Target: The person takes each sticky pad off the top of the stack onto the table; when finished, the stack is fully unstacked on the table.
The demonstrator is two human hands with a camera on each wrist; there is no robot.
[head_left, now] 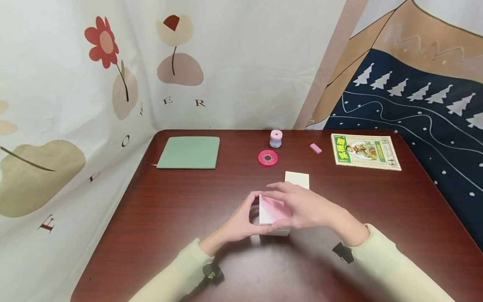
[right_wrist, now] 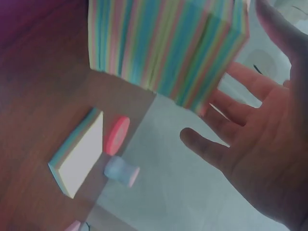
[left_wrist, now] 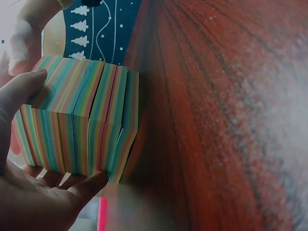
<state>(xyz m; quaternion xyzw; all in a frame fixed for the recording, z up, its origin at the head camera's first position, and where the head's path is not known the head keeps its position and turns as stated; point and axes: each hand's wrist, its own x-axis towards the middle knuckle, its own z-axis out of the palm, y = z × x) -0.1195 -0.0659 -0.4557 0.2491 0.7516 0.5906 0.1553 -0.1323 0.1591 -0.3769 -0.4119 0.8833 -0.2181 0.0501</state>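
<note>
A thick block of sticky notes (head_left: 272,211) with a pink top and rainbow-striped sides (left_wrist: 82,122) stands on the dark red table (head_left: 170,209) in front of me. My left hand (head_left: 247,214) grips its left side, thumb (left_wrist: 21,89) on one face and fingers (left_wrist: 82,185) curled round the other. My right hand (head_left: 298,205) lies over the block's top and right side. Its fingers (right_wrist: 211,149) are spread and fairly straight beside the block (right_wrist: 168,43).
A thin cream note pad (head_left: 297,179) (right_wrist: 79,154) lies just beyond the block. Farther back are a pink tape roll (head_left: 268,158), a small lilac and pink spool-like item (head_left: 276,139), a pink eraser (head_left: 315,148), a green notebook (head_left: 188,152) and a printed booklet (head_left: 364,151). Cloth hangs behind.
</note>
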